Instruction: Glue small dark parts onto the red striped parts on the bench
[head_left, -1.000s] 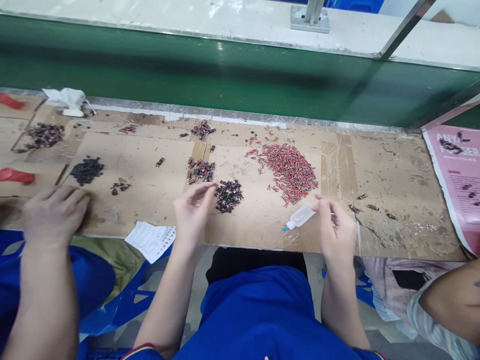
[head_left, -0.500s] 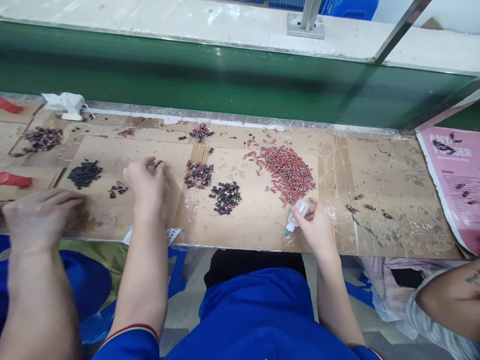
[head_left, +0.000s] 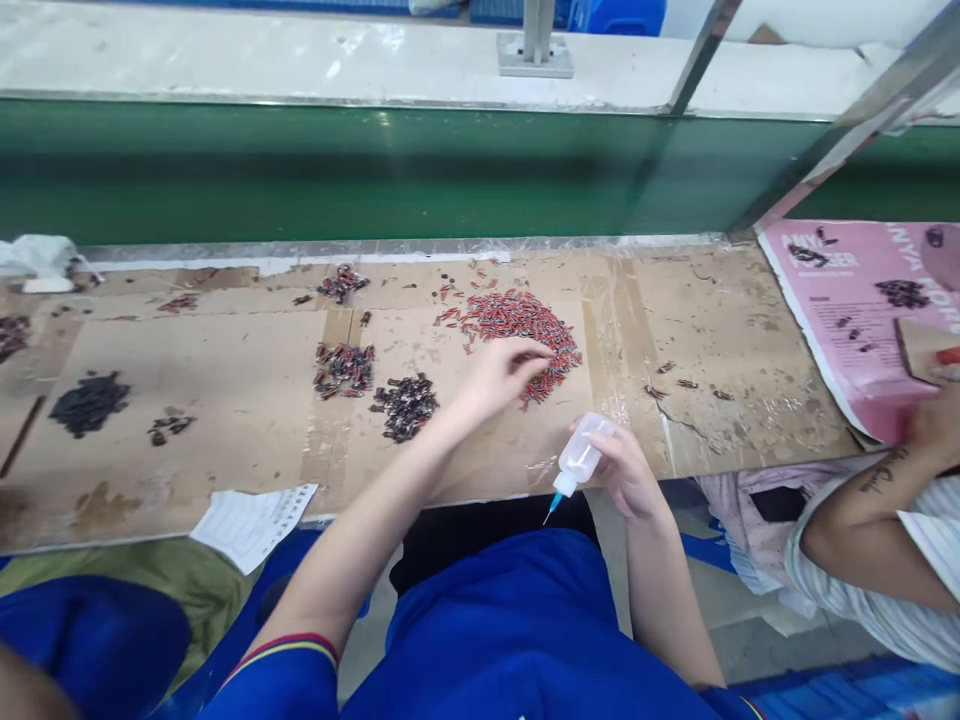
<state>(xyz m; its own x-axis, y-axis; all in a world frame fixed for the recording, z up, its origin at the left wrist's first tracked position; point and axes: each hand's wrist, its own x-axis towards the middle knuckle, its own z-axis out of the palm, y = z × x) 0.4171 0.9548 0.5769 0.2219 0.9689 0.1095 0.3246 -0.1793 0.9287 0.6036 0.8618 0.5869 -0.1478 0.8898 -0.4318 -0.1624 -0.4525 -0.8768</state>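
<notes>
bottle (head_left: pixel 580 455) right of paper slip (head_left: pixel 251 525)

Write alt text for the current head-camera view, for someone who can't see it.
A person's right hand holds a translucent, blue-tipped squeeze bottle, while the left hand is over a heap of small red parts on cardboard. Piles of dark parts lie further left.

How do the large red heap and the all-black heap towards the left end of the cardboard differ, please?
The red heap is mottled with pale and dark specks, while the black heap looks dark throughout. The red heap covers more of the surface; the black heap is smaller and more compact. The left hand is over the red heap, whereas no hand is over the black heap. Both are loose piles of small pieces on the cardboard.
</notes>
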